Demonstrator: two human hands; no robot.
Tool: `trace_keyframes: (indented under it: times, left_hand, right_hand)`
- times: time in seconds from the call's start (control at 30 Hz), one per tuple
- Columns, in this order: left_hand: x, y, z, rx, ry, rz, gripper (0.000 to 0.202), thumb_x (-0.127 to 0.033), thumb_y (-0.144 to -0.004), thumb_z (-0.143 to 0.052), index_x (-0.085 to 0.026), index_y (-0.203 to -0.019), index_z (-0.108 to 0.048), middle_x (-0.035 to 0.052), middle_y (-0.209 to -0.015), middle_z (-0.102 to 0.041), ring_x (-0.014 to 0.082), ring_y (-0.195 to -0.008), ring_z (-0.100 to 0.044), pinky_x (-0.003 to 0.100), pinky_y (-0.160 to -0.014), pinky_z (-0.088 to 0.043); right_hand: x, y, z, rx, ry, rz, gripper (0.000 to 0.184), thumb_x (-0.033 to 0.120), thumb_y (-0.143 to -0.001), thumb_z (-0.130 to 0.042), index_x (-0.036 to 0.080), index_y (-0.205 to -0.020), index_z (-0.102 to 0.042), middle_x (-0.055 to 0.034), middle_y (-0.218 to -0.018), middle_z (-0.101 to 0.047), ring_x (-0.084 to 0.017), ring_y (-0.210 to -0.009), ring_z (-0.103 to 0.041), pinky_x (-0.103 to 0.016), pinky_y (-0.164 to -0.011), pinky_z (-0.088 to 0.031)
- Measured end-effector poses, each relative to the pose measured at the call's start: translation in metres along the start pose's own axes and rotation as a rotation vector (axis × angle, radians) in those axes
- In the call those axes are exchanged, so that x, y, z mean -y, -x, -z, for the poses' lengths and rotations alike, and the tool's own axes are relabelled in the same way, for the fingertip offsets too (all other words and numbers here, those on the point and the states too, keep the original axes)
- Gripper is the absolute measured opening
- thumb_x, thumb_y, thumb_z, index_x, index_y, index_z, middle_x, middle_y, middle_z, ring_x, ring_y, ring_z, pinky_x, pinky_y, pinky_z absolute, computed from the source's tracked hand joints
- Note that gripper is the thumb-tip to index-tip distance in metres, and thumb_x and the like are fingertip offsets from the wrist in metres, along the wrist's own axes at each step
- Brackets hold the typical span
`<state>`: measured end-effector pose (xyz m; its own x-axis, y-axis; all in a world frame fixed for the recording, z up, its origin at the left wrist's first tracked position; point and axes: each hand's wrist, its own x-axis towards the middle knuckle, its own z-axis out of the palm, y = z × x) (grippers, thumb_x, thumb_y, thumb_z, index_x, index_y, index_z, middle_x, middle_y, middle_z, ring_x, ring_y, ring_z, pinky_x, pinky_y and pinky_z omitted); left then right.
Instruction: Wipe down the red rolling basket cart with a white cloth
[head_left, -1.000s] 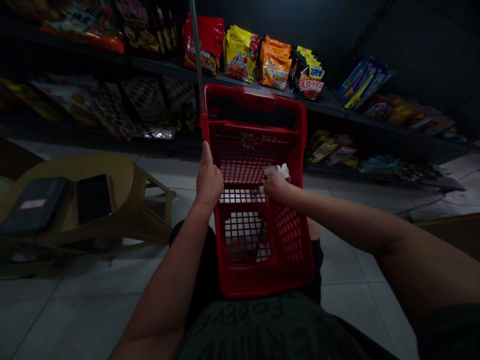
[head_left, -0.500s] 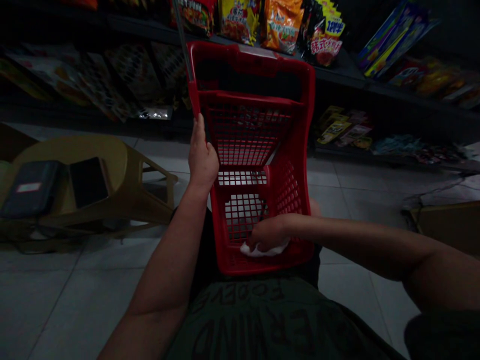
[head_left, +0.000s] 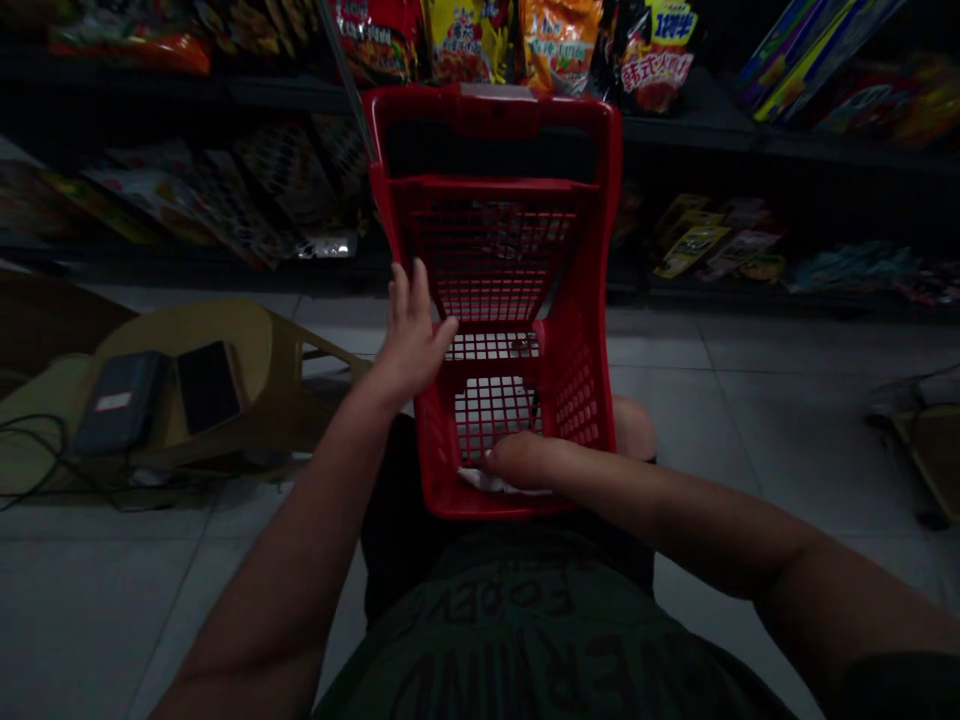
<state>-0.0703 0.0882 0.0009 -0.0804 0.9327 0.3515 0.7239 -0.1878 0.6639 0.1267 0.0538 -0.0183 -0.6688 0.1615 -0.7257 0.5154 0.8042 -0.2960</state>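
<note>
Filling the centre of view, a red shopping basket (head_left: 604,250) sits between the person's legs, which probably help keep it still. At its 9 o'clock, the left hand (head_left: 412,345) lies open at the rim, seemingly to steady it; whether it presses is unclear. At 6 o'clock inside, well apart from it, the right hand (head_left: 521,458) is closed over a white cloth (head_left: 484,481), held low, likely to reach the near end. Packets (head_left: 559,45) line a shelf at 12 o'clock; a stool (head_left: 256,345) stands toward 9. Half a second ago the left fingers lay together; now they fan out. A second ago the right hand was toward 3 o'clock.
</note>
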Motion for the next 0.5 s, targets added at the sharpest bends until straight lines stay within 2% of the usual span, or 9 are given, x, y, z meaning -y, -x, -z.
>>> trace_keyframes:
  times: [0.07,0.1,0.17,0.2,0.27,0.33,0.43,0.5]
  left_hand:
    - [-0.032,0.055,0.000,0.133,-0.094,-0.053,0.068,-0.029,-0.094,-0.053,-0.021,-0.154,-0.025,0.0111,-0.166,-0.005,0.0321,-0.152,-0.005,0.058,-0.121,-0.017]
    - [-0.046,0.081,-0.001,0.162,-0.146,-0.071,0.065,-0.026,-0.094,-0.052,-0.023,-0.154,-0.027,0.0105,-0.166,-0.008,0.0320,-0.152,-0.008,0.059,-0.120,-0.020]
    - [-0.064,0.122,-0.005,0.111,-0.226,-0.071,0.059,-0.018,-0.094,-0.047,-0.027,-0.151,-0.034,0.0087,-0.164,-0.020,0.0301,-0.152,-0.013,0.059,-0.119,-0.021]
    - [-0.069,0.135,-0.007,0.071,-0.234,-0.060,0.058,-0.014,-0.094,-0.044,-0.028,-0.150,-0.036,0.0082,-0.162,-0.027,0.0287,-0.151,-0.015,0.058,-0.119,-0.023]
    - [-0.070,0.146,-0.012,0.048,-0.228,-0.050,0.057,-0.011,-0.095,-0.041,-0.028,-0.149,-0.038,0.0082,-0.159,-0.035,0.0272,-0.151,-0.020,0.055,-0.118,-0.027]
    - [-0.067,0.145,-0.015,0.038,-0.196,-0.058,0.057,-0.011,-0.095,-0.040,-0.028,-0.149,-0.038,0.0084,-0.155,-0.042,0.0260,-0.149,-0.026,0.053,-0.117,-0.029]
    - [-0.063,0.137,-0.016,0.013,-0.151,-0.073,0.056,-0.010,-0.095,-0.039,-0.026,-0.148,-0.038,0.0085,-0.149,-0.049,0.0246,-0.146,-0.032,0.052,-0.117,-0.031]
    - [-0.062,0.135,-0.015,-0.001,-0.138,-0.076,0.056,-0.009,-0.095,-0.039,-0.025,-0.148,-0.039,0.0088,-0.148,-0.051,0.0244,-0.145,-0.033,0.051,-0.117,-0.031]
  right_hand:
    - [-0.005,0.012,0.007,-0.014,-0.091,0.166,0.036,0.022,-0.094,-0.047,0.019,-0.124,-0.067,-0.0135,-0.109,-0.073,-0.025,-0.092,-0.071,-0.034,-0.075,-0.052]
    - [-0.007,0.018,0.011,-0.017,-0.152,0.267,0.038,0.020,-0.092,-0.048,0.020,-0.127,-0.065,-0.0112,-0.109,-0.074,-0.022,-0.088,-0.071,-0.031,-0.074,-0.052]
    - [-0.008,0.024,0.015,-0.034,-0.265,0.437,0.040,0.017,-0.089,-0.052,0.021,-0.127,-0.064,-0.0076,-0.109,-0.074,-0.018,-0.083,-0.070,-0.026,-0.072,-0.050]
    - [-0.007,0.023,0.014,-0.052,-0.298,0.478,0.039,0.018,-0.088,-0.054,0.021,-0.124,-0.066,-0.0071,-0.108,-0.075,-0.017,-0.083,-0.069,-0.025,-0.072,-0.050]
    - [0.000,0.013,0.007,-0.099,-0.282,0.458,0.033,0.022,-0.090,-0.053,0.018,-0.118,-0.069,-0.0095,-0.106,-0.075,-0.019,-0.085,-0.070,-0.027,-0.073,-0.050]
    - [0.010,-0.002,-0.003,-0.087,-0.175,0.333,0.032,0.027,-0.094,-0.050,0.016,-0.116,-0.070,-0.0146,-0.106,-0.074,-0.025,-0.090,-0.071,-0.033,-0.076,-0.052]
    - [0.015,-0.020,-0.012,0.063,0.000,0.083,0.035,0.021,-0.094,-0.047,0.011,-0.121,-0.067,-0.0220,-0.112,-0.071,-0.033,-0.100,-0.070,-0.043,-0.079,-0.054]
    - [0.010,-0.017,-0.006,0.114,0.013,0.058,0.035,0.019,-0.093,-0.050,0.009,-0.121,-0.068,-0.0231,-0.111,-0.071,-0.034,-0.101,-0.069,-0.044,-0.079,-0.055]
